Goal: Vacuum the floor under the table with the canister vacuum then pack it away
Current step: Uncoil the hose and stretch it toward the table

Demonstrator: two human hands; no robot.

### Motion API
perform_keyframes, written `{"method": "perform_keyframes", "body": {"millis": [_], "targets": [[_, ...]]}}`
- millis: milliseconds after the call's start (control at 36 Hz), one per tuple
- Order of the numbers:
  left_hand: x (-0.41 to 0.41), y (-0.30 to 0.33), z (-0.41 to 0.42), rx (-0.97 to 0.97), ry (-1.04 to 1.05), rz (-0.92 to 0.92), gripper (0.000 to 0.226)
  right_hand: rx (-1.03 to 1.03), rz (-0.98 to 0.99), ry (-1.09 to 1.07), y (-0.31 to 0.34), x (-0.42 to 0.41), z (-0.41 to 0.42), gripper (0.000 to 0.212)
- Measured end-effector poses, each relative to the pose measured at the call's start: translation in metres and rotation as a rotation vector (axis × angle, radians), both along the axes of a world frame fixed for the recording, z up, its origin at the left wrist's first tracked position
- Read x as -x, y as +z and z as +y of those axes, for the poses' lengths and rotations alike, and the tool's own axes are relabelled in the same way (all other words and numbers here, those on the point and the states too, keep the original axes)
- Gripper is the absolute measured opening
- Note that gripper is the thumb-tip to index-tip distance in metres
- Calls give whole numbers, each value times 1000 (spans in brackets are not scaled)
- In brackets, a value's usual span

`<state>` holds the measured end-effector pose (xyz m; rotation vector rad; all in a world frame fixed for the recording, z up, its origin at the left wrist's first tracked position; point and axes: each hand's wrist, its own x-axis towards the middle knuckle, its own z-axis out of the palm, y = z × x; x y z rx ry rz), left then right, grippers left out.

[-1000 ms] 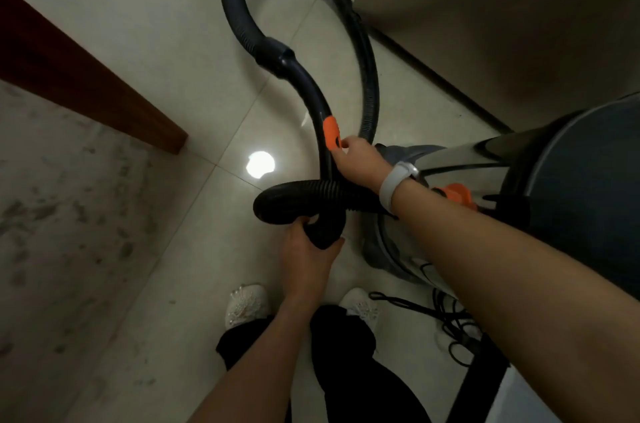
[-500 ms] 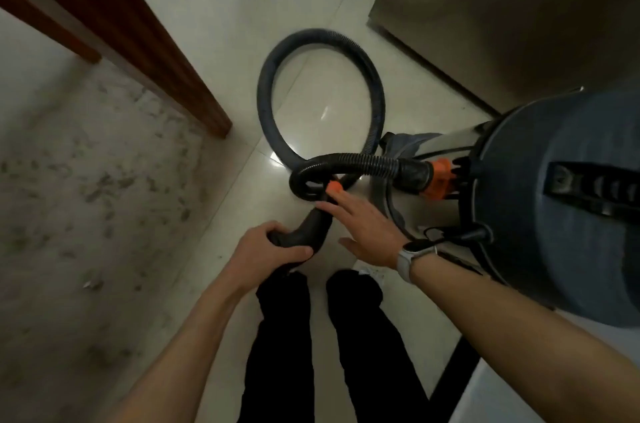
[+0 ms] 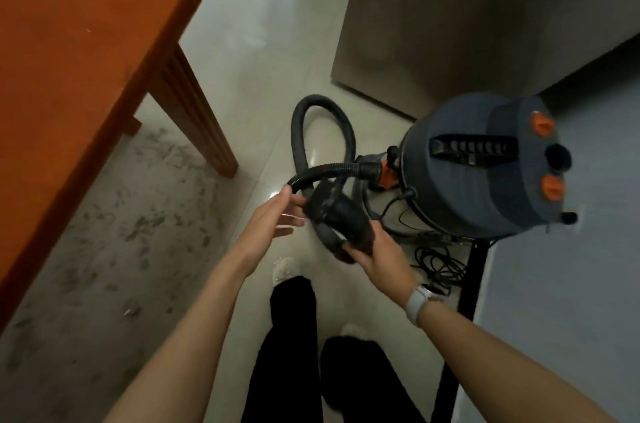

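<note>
The dark grey canister vacuum (image 3: 478, 166) with orange knobs stands on the tile floor at right. Its black ribbed hose (image 3: 322, 131) loops on the floor from the orange coupling on the canister's left side. A black nozzle piece (image 3: 341, 214), blurred by motion, is held in front of the hose loop. My right hand (image 3: 379, 249) grips this piece from below. My left hand (image 3: 273, 220) is open with fingers spread, its thumb and fingertips just at the piece's left end. The orange-brown wooden table (image 3: 79, 52) fills the left side.
A table leg (image 3: 197, 114) stands on a mottled grey rug (image 3: 114, 242) beside the tiles. A beige cabinet (image 3: 450, 14) rises behind the vacuum. The black power cord (image 3: 438, 261) lies bundled on the floor below the canister. My legs and white shoes are at the bottom centre.
My left hand let go of the hose end and opened. My right hand, open before, now grips the black nozzle piece. The view rose, showing the whole canister and the table.
</note>
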<state>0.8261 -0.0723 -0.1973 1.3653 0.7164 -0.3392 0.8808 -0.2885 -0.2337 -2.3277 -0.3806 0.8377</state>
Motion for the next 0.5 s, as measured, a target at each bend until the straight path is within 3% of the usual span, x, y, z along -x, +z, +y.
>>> {"method": "perform_keyframes", "body": {"millis": [83, 194, 389, 500], "targets": [[14, 19, -20, -92, -26, 6, 37, -7, 4, -140, 28, 34, -22, 45], [51, 36, -60, -230, -95, -29, 20, 18, -2, -165, 59, 74, -50, 49], [144, 27, -138, -321, -204, 45, 16, 49, -27, -300, 94, 147, -114, 33], [189, 29, -170, -361, -257, 62, 23, 30, 117, -436, 94, 187, -154, 30]]}}
